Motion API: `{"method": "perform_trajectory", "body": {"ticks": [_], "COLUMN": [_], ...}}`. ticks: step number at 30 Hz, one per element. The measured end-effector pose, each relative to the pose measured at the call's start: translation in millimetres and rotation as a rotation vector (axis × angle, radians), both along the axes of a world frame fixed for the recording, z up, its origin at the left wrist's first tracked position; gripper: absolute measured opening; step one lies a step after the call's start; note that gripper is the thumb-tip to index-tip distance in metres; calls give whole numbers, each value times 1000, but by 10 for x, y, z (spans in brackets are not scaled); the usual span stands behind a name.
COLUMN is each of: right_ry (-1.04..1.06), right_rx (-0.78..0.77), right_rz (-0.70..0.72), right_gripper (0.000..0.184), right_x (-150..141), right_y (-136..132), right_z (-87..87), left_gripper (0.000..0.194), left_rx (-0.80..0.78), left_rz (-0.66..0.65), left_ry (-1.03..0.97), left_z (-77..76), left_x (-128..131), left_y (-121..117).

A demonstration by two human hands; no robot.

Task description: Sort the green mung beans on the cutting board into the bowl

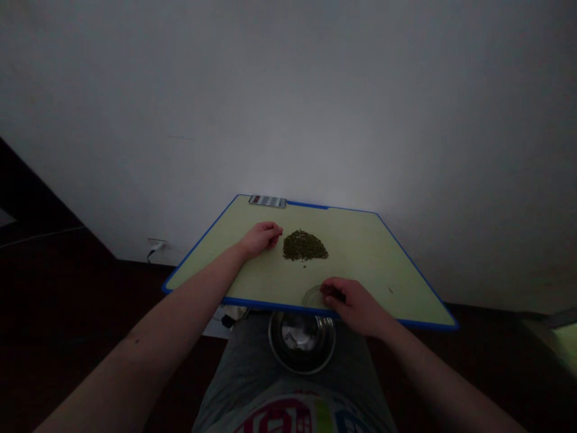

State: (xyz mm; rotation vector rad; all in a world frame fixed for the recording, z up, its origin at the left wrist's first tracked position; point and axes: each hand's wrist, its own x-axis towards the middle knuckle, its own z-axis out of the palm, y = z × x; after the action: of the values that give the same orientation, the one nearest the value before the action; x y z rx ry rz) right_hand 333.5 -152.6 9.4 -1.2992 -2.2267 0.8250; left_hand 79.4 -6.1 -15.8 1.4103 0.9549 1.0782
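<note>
A pile of small green-brown grains or seeds [305, 246] lies mid-table; their exact kind is too small to tell. Just left of it rests my left hand [264, 236], fingers curled and pinched together at the tips; anything between them is too small to make out. Near the front edge, my right hand [349, 299] curves its fingers around the right side of a clear round dish [311, 296], hiding part of it. Below the edge, a shiny metal bowl [301, 343] sits on my lap, a few dark bits inside.
The pale yellow tabletop [360, 246] has a blue rim and stands against a grey-white wall [315, 108]. A phone [267, 201] lies at the back left. One dark speck [390, 290] is on the right side. A plug [156, 247] sits in a wall socket at left.
</note>
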Motion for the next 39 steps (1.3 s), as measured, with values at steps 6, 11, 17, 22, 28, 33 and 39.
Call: {"method": "perform_trajectory", "body": {"ticks": [6,11,17,22,28,33,39], "right_ry": [-35,-95,-159,-176,-160,-128,-106], "right_rx": [25,110,199,261,272,238,224], "right_rz": [-15,-132,-209,-224,-176,-159,-123], "right_gripper": [13,17,19,20,19,20,20], "right_x": [79,289,329,124,16,25,-18], "right_y": [-19,130,416,602,680,617,511], "right_z": [-1,-35,-82,-101,-101,-103,-88], "left_gripper": [22,23,22,22,22,21,21], "left_rx": [-2,-15,-21,0,8,5,4], "left_rz": [3,12,8,-8,-12,-15,-13], "left_ry": [1,8,-16,-7,13,-12,-15], "left_z": [17,12,6,3,13,23,9], "left_x": [8,15,22,12,7,14,10], "left_y": [-19,-18,-16,-3,-6,-24,-10]}}
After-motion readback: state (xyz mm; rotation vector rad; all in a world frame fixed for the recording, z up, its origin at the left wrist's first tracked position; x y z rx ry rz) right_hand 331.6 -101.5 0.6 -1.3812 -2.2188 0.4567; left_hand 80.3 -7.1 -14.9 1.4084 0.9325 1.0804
